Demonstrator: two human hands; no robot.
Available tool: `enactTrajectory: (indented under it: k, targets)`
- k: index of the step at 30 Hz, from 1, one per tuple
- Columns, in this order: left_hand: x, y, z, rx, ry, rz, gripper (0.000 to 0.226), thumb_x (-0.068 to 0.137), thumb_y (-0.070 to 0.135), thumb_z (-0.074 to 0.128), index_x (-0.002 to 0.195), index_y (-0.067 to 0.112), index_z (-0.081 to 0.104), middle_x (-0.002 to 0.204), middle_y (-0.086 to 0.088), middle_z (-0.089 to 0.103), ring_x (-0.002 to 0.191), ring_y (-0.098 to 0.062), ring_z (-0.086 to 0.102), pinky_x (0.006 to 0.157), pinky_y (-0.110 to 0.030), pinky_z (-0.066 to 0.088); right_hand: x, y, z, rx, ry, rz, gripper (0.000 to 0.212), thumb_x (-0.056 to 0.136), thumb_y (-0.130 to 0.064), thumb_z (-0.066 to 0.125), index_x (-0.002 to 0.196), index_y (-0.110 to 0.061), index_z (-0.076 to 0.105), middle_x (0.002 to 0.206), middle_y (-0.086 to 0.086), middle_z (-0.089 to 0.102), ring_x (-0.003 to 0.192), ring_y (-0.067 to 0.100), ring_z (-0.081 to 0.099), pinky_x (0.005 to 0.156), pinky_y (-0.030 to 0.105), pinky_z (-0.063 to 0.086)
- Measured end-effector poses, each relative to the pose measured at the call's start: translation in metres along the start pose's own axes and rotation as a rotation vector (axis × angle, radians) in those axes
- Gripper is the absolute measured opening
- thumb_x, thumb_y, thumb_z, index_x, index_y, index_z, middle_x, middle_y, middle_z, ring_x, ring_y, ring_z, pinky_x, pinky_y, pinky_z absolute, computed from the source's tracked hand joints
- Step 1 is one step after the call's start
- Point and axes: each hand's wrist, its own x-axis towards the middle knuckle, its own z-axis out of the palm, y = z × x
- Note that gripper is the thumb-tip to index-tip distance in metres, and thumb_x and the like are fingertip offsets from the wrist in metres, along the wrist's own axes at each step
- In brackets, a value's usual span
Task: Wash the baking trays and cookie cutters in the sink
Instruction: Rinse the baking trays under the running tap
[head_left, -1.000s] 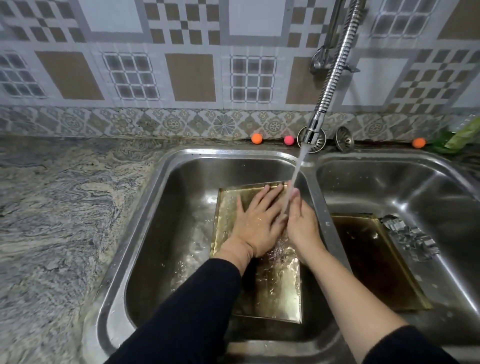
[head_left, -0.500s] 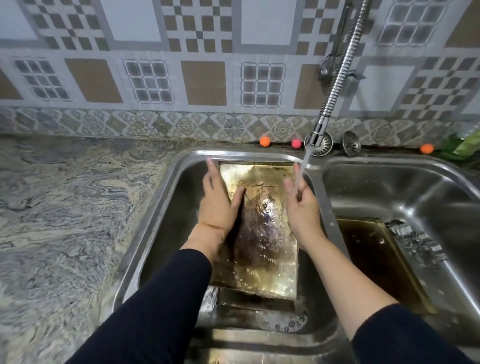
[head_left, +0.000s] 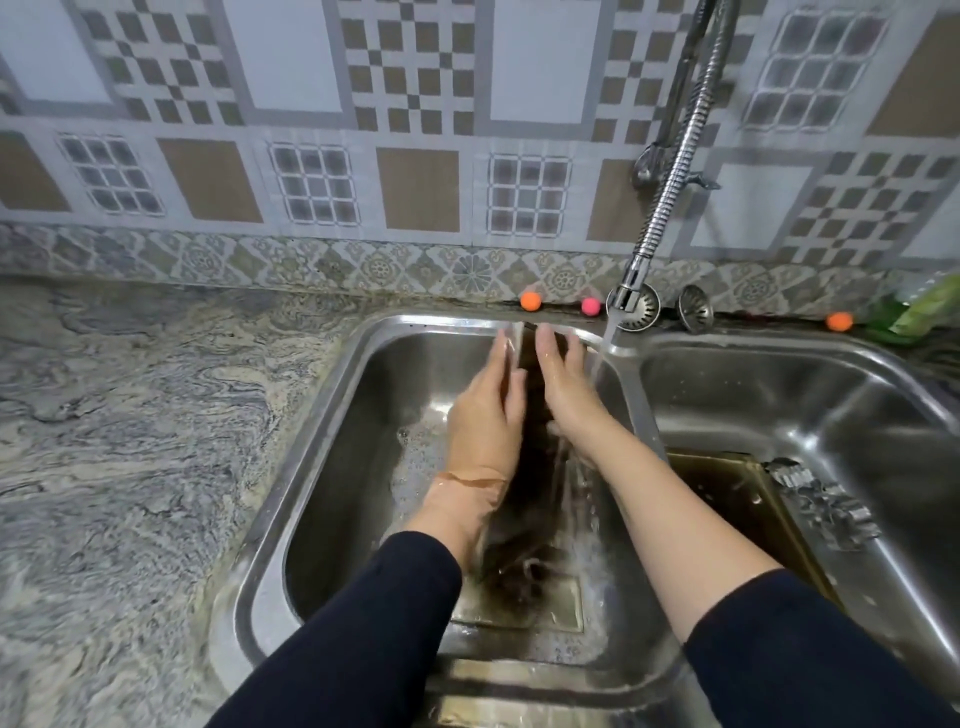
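Baking tray stands on edge in the left sink basin, where I press it between my flat left hand and right hand, fingers straight. Tap water runs beside my right hand; a second tray and cookie cutters lie in the right basin.

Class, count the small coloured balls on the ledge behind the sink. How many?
3: an orange ball and a pink ball behind the left basin, another orange ball far right. The tap could hide more.
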Motion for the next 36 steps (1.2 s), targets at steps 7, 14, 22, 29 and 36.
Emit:
enactTrajectory:
  k: [7,14,22,29,36]
  targets:
    - [-0.026,0.025,0.019,0.153,-0.152,0.131,0.052,0.095,0.042,0.028,0.146,0.034,0.034,0.133,0.009,0.058,0.101,-0.010,0.064,0.081,-0.029,0.054,-0.009,-0.010,-0.029,0.196,0.180,-0.077,0.045,0.096,-0.055,0.033,0.138,-0.040,0.029,0.137,0.000,0.049,0.112,0.019,0.054,0.101,0.045,0.043]
    - [-0.035,0.047,0.051,0.267,-0.346,0.099,0.060,0.093,0.048,-0.010,0.150,0.038,0.004,0.157,0.020,-0.009,0.145,-0.007,-0.015,0.115,-0.055,-0.008,-0.023,0.011,-0.051,0.406,0.320,-0.082,0.036,0.102,-0.041,0.032,0.134,-0.046,0.045,0.144,-0.004,0.046,0.125,0.012,0.049,0.106,0.038,0.042]
    - [0.018,0.010,0.036,0.220,-0.296,-0.292,0.049,0.101,0.043,0.010,0.150,0.042,0.000,0.159,0.013,-0.010,0.147,-0.015,-0.012,0.114,-0.058,-0.006,-0.047,0.009,-0.061,0.470,0.365,-0.157,0.040,0.103,-0.033,0.032,0.141,-0.041,0.038,0.153,-0.013,0.030,0.139,0.006,0.024,0.103,0.024,0.024]
    - [-0.019,-0.021,0.017,0.152,-0.349,-0.451,0.052,0.101,0.043,0.007,0.151,0.034,-0.007,0.159,0.012,-0.010,0.146,-0.010,-0.011,0.118,-0.049,-0.008,-0.031,-0.005,-0.072,0.569,0.549,-0.166,0.038,0.103,-0.034,0.030,0.139,-0.038,0.043,0.148,-0.014,0.038,0.123,-0.004,0.031,0.104,0.025,0.026]
    - [-0.046,0.010,0.020,0.220,-0.491,-0.084,0.071,0.084,0.074,0.006,0.146,0.045,-0.015,0.157,0.008,-0.023,0.144,-0.016,-0.024,0.115,-0.054,-0.011,-0.009,-0.020,-0.081,0.627,0.730,-0.163,0.039,0.104,-0.030,0.031,0.140,-0.028,0.044,0.146,-0.005,0.043,0.129,0.006,0.040,0.095,0.017,0.031]
